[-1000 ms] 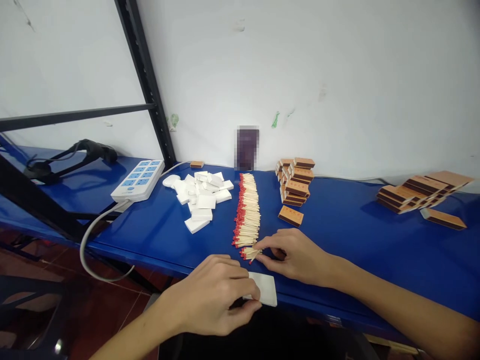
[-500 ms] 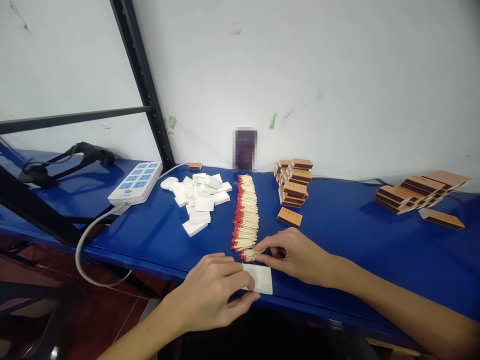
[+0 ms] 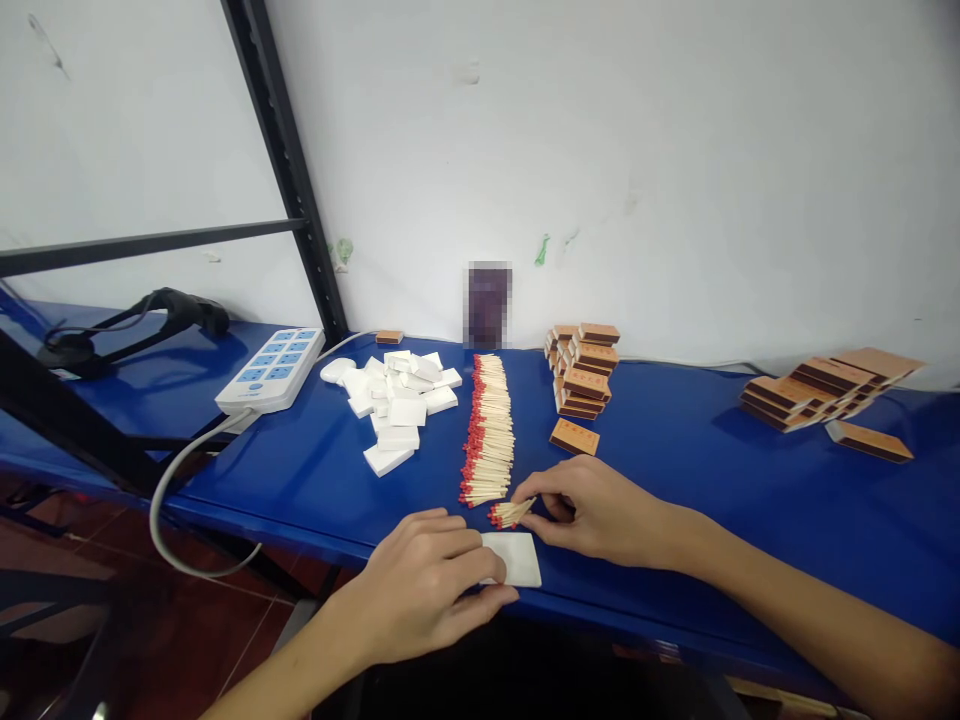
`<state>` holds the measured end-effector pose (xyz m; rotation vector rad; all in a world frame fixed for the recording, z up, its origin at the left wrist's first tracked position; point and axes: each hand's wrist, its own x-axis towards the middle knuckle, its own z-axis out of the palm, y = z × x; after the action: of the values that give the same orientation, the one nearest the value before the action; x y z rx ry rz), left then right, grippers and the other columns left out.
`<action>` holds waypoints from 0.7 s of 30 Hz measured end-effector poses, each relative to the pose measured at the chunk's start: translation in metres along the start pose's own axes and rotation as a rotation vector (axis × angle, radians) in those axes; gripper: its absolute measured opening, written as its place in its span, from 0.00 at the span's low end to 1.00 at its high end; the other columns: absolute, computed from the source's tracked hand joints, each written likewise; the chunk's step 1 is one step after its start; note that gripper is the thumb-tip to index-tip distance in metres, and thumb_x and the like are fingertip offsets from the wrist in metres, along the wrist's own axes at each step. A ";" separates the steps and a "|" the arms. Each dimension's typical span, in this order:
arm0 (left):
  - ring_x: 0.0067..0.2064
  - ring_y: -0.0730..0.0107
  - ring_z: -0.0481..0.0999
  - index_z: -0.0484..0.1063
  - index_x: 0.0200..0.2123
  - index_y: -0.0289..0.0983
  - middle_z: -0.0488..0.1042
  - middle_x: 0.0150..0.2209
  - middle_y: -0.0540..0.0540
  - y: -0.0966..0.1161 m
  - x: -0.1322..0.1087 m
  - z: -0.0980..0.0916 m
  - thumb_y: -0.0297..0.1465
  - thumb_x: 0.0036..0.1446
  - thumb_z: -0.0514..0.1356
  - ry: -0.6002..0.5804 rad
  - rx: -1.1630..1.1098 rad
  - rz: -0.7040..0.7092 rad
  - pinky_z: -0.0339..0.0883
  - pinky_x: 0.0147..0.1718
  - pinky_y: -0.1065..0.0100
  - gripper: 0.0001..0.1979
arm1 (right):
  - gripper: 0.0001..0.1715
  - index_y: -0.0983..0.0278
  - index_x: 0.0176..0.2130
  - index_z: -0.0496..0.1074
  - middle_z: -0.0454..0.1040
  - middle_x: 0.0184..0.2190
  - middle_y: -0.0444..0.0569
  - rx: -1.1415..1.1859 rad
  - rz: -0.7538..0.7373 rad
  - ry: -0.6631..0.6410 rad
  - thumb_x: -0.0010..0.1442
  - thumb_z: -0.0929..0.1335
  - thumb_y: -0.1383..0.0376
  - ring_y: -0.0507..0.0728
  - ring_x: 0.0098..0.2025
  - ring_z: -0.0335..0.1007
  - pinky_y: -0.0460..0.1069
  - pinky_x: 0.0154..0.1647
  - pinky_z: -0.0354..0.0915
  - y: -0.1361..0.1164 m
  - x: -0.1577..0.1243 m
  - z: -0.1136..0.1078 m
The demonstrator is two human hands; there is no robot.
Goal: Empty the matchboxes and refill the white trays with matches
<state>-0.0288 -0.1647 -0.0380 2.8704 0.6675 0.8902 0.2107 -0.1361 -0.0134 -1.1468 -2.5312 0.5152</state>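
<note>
Between the thumb and fingers of my right hand (image 3: pixel 581 512) is a small bunch of red-tipped matches (image 3: pixel 510 513). It is just past the near end of a long row of matches (image 3: pixel 491 430) with heads to the left. My left hand (image 3: pixel 439 580) grips the left end of a white matchbox tray (image 3: pixel 521 558) lying near the table's front edge; its fingers cover part of the tray. Left of the row lies a heap of white matchbox trays (image 3: pixel 405 412). On the right stands a stack of matchbox sleeves (image 3: pixel 589 382), with a single matchbox sleeve (image 3: pixel 574 437) in front.
More matchboxes (image 3: pixel 814 390) are piled at the far right of the blue table (image 3: pixel 690 450). A power strip (image 3: pixel 270 370) with a grey cable sits at the left by a black shelf post (image 3: pixel 292 170). A pixelated dark object (image 3: pixel 489 305) stands against the wall.
My right hand has drawn the bunch of matches slightly right, apart from the row's near end. My left hand stays on the tray. The view has shifted a little.
</note>
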 end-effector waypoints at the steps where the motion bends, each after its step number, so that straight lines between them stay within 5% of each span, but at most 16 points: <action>1: 0.25 0.74 0.68 0.69 0.33 0.38 0.70 0.25 0.53 0.000 0.000 0.000 0.33 0.65 0.57 0.000 0.004 -0.004 0.57 0.28 0.68 0.08 | 0.11 0.62 0.40 0.78 0.64 0.17 0.38 0.014 0.013 -0.016 0.62 0.67 0.60 0.48 0.20 0.58 0.46 0.25 0.52 -0.001 0.000 -0.001; 15: 0.31 0.69 0.69 0.70 0.39 0.39 0.70 0.30 0.49 0.000 -0.002 0.003 0.35 0.63 0.59 0.003 0.059 -0.079 0.61 0.30 0.68 0.06 | 0.10 0.64 0.36 0.75 0.59 0.18 0.36 0.217 0.145 -0.083 0.60 0.68 0.59 0.48 0.20 0.54 0.45 0.22 0.52 0.000 0.002 -0.007; 21: 0.40 0.61 0.70 0.71 0.45 0.39 0.70 0.42 0.42 0.001 -0.002 0.001 0.37 0.59 0.61 0.029 0.072 -0.175 0.68 0.38 0.61 0.13 | 0.09 0.64 0.35 0.74 0.58 0.17 0.36 0.184 0.132 -0.091 0.61 0.68 0.60 0.48 0.20 0.52 0.45 0.23 0.52 -0.002 0.003 -0.008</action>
<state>-0.0291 -0.1665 -0.0394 2.8092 0.9560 0.9018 0.2103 -0.1338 -0.0052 -1.2517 -2.4324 0.8333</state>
